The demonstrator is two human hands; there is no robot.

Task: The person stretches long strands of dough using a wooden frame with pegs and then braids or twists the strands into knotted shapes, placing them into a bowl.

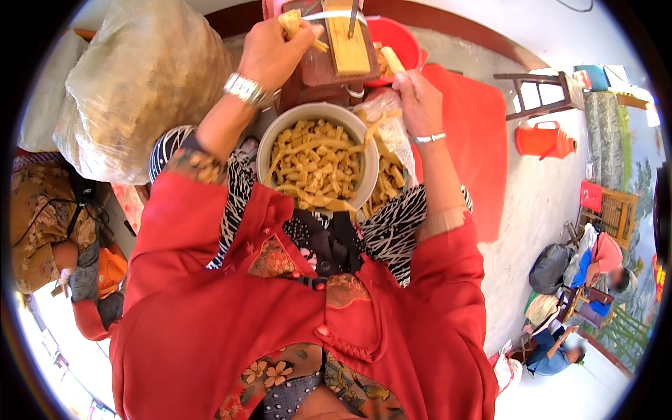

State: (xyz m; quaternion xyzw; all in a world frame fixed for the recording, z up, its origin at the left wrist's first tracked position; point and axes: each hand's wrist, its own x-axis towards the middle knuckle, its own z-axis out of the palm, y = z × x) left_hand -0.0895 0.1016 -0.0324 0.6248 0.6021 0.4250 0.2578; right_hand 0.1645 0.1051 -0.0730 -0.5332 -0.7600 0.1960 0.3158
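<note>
My left hand (271, 57), with a metal watch on its wrist, is closed on a bunch of pale yellow strips (291, 24) beside a dark wooden stand. A lighter wooden block (348, 47) and an upright metal piece (353, 19) are on the stand. My right hand (420, 103) pinches a pale yellow stick (393, 60) by its lower end, over the near edge of a red basin (413, 42). Yellow pieces lie in that basin. Between my knees stands a pale bucket (373, 157) holding many short yellow-brown pieces (315, 164) and a few long strips.
A clear plastic bag (385, 115) with more strips leans right of the bucket. Large filled plastic sacks (143, 84) stand at left, near a person in floral clothing (45, 217). Right are a red mat (465, 154), a wooden stool (535, 94), a red jug (542, 140) and two seated people.
</note>
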